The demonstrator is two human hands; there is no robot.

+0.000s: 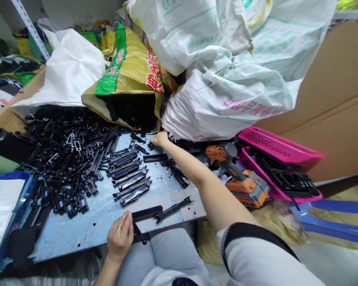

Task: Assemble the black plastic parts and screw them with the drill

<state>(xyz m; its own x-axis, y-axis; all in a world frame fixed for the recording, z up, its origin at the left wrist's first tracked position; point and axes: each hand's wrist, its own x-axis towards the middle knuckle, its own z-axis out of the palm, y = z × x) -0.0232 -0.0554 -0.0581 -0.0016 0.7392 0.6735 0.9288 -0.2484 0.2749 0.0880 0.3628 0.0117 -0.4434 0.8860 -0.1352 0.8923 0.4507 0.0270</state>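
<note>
My left hand (pixel 121 234), a ring on one finger, is closed on the end of a long black plastic channel piece (pixel 147 213) at the table's front edge. A slim black bar with a forked end (pixel 174 208) lies against that piece's right end. My right hand (pixel 160 140) reaches far across the table, its fingers closed among small black parts by the white sack's frayed mouth. What those fingers hold is hidden. Between my hands, several black assembled pieces (pixel 131 178) lie side by side in a slanting row.
A big heap of small black parts (pixel 68 159) covers the table's left. Behind it stand a white bag (pixel 74 67), a yellow-green sack (pixel 131 63) and large white sacks (pixel 226 87). An orange cordless driver (pixel 238 178) and a pink basket (pixel 280 145) sit right of my forearm.
</note>
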